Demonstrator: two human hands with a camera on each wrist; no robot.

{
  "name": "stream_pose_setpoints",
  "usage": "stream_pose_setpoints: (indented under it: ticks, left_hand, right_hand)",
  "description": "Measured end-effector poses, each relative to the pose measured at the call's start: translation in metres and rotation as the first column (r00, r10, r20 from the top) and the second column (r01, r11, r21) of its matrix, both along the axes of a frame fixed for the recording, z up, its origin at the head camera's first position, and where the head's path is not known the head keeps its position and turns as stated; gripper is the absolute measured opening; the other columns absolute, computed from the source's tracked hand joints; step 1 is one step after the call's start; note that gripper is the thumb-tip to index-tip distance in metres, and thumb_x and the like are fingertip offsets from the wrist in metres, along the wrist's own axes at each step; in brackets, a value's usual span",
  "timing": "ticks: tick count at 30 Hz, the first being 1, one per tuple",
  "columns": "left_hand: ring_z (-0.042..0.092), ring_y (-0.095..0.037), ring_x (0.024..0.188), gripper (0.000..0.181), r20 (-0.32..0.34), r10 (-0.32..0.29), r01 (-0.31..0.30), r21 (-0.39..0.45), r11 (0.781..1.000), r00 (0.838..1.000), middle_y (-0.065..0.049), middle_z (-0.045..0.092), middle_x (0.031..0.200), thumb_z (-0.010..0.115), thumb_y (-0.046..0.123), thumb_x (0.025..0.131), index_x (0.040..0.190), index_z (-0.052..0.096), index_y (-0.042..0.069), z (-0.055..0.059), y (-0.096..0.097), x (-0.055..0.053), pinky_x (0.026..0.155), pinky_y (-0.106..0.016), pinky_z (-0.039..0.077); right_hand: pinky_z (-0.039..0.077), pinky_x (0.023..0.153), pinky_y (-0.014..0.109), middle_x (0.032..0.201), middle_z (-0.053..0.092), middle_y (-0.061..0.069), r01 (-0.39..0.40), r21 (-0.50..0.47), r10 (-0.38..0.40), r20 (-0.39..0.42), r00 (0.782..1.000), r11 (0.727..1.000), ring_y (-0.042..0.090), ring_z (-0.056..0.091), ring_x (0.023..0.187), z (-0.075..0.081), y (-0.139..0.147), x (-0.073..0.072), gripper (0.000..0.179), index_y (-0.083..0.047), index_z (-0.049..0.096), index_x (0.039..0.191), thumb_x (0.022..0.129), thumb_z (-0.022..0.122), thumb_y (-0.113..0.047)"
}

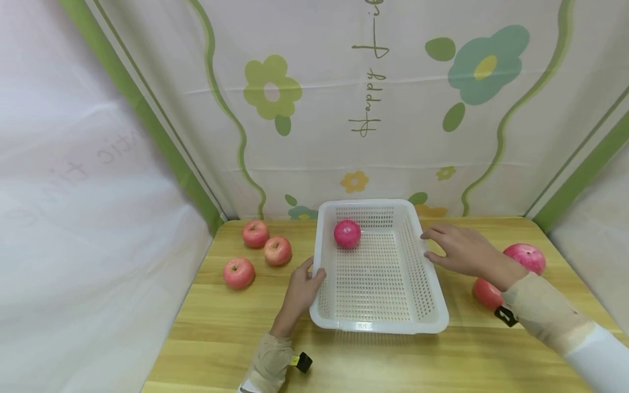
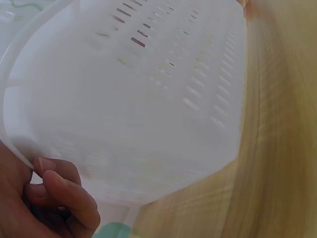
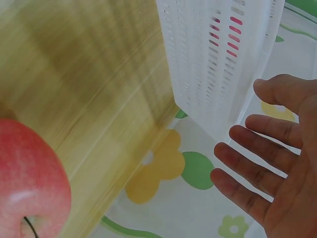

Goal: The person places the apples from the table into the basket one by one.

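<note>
Centrally, between my hands, the white basket point(image 1: 378, 326) stretches lengthwise from near to far.
My left hand point(image 1: 301, 286) grips its left rim; my right hand point(image 1: 454, 248) (fingers apart, holding nothing) is just beside the right.

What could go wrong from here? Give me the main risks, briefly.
The white basket may slip or tip: the left hand grips its rim, but the right hand is open at the opposite side, not curled round it.
The magenta fruit sits alone near a far corner, so it could roll if the basket tilts.
The right arm partly covers a red apple in the head view and might knock it.
</note>
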State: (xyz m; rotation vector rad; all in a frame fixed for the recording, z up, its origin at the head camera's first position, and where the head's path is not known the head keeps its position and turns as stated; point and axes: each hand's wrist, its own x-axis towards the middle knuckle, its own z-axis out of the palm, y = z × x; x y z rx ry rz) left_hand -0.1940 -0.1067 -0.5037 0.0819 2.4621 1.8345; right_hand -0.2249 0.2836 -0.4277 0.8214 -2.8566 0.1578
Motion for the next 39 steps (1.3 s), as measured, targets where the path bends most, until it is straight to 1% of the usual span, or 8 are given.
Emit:
stream_pose_setpoints:
  ticks: [5, 9, 14, 19, 26, 33, 37, 39]
  left_hand:
    - [0.08, -0.037, 0.083, 0.055, 0.0, 0.004, -0.004, -0.014, 1.0, 1.0, -0.035, 0.075, 0.101, 0.059, 0.02, 0.102, 0.153, 0.053, -0.001, 0.001, 0.001, 0.0, 0.063, -0.038, 0.066]
    - [0.08, -0.032, 0.081, 0.055, -0.005, 0.004, -0.004, -0.022, 1.0, 1.0, -0.034, 0.076, 0.099, 0.059, 0.02, 0.102, 0.153, 0.054, -0.001, 0.001, 0.001, 0.0, 0.063, -0.038, 0.066]
    - [0.08, -0.033, 0.082, 0.054, -0.01, 0.0, 0.0, -0.023, 1.0, 1.0, -0.034, 0.076, 0.099, 0.06, 0.019, 0.102, 0.152, 0.054, -0.002, 0.0, 0.001, 0.0, 0.064, -0.038, 0.067]
    - [0.08, -0.033, 0.082, 0.054, -0.006, 0.004, -0.004, -0.024, 1.0, 1.0, -0.032, 0.076, 0.098, 0.059, 0.019, 0.102, 0.152, 0.054, -0.001, 0.001, 0.001, 0.0, 0.063, -0.038, 0.066]
    - [0.08, -0.04, 0.086, 0.055, -0.007, 0.001, -0.001, -0.011, 1.0, 1.0, -0.034, 0.076, 0.101, 0.059, 0.019, 0.103, 0.153, 0.053, -0.001, -0.001, 0.001, 0.0, 0.064, -0.039, 0.067]
    - [0.08, -0.037, 0.085, 0.054, -0.003, 0.004, -0.005, -0.009, 1.0, 1.0, -0.034, 0.076, 0.101, 0.06, 0.019, 0.103, 0.152, 0.054, -0.001, -0.002, 0.001, -0.001, 0.064, -0.039, 0.067]
    - [0.08, -0.036, 0.084, 0.055, 0.0, 0.009, -0.009, -0.012, 1.0, 1.0, -0.033, 0.076, 0.101, 0.06, 0.02, 0.103, 0.153, 0.053, -0.001, -0.001, 0.001, -0.001, 0.064, -0.038, 0.067]
    - [0.08, -0.036, 0.085, 0.055, 0.003, 0.009, -0.009, -0.008, 1.0, 1.0, -0.033, 0.076, 0.101, 0.06, 0.02, 0.102, 0.153, 0.053, -0.001, -0.001, 0.001, -0.001, 0.064, -0.039, 0.067]
  right_hand:
    - [0.064, 0.075, 0.05, 0.119, 0.075, 0.013, -0.008, -0.01, 0.008, -0.02, 1.0, 1.0, 0.034, 0.073, 0.103, -0.002, 0.006, 0.007, 0.042, -0.007, 0.074, 0.123, 0.09, 0.084, -0.03]
    - [0.064, 0.08, 0.055, 0.121, 0.075, 0.015, 0.009, -0.012, -0.009, -0.009, 1.0, 1.0, 0.037, 0.072, 0.108, -0.004, 0.012, 0.013, 0.043, -0.006, 0.074, 0.124, 0.09, 0.085, -0.031]
    - [0.064, 0.083, 0.058, 0.125, 0.074, 0.017, 0.041, -0.003, -0.041, 0.025, 0.999, 0.999, 0.041, 0.071, 0.113, -0.006, 0.018, 0.02, 0.044, -0.007, 0.073, 0.126, 0.092, 0.084, -0.033]
    - [0.064, 0.083, 0.059, 0.127, 0.073, 0.017, 0.064, -0.01, -0.063, 0.029, 0.998, 0.998, 0.041, 0.071, 0.114, -0.011, 0.026, 0.027, 0.045, -0.007, 0.073, 0.126, 0.092, 0.083, -0.034]
    - [0.062, 0.085, 0.061, 0.13, 0.071, 0.019, 0.101, -0.021, -0.1, 0.058, 0.993, 0.995, 0.043, 0.069, 0.118, -0.019, 0.038, 0.034, 0.046, -0.006, 0.072, 0.128, 0.094, 0.08, -0.035]
    - [0.062, 0.086, 0.06, 0.131, 0.07, 0.02, 0.143, -0.046, -0.138, 0.111, 0.984, 0.989, 0.044, 0.067, 0.119, -0.027, 0.05, 0.04, 0.047, -0.006, 0.072, 0.129, 0.095, 0.079, -0.038]
    - [0.063, 0.08, 0.056, 0.129, 0.071, 0.021, 0.139, -0.052, -0.133, 0.101, 0.986, 0.989, 0.043, 0.067, 0.117, -0.031, 0.057, 0.044, 0.046, -0.006, 0.072, 0.127, 0.094, 0.081, -0.036]
    - [0.063, 0.081, 0.055, 0.129, 0.071, 0.021, 0.134, -0.05, -0.129, 0.085, 0.988, 0.99, 0.043, 0.068, 0.117, -0.033, 0.06, 0.045, 0.046, -0.006, 0.073, 0.126, 0.093, 0.082, -0.036]
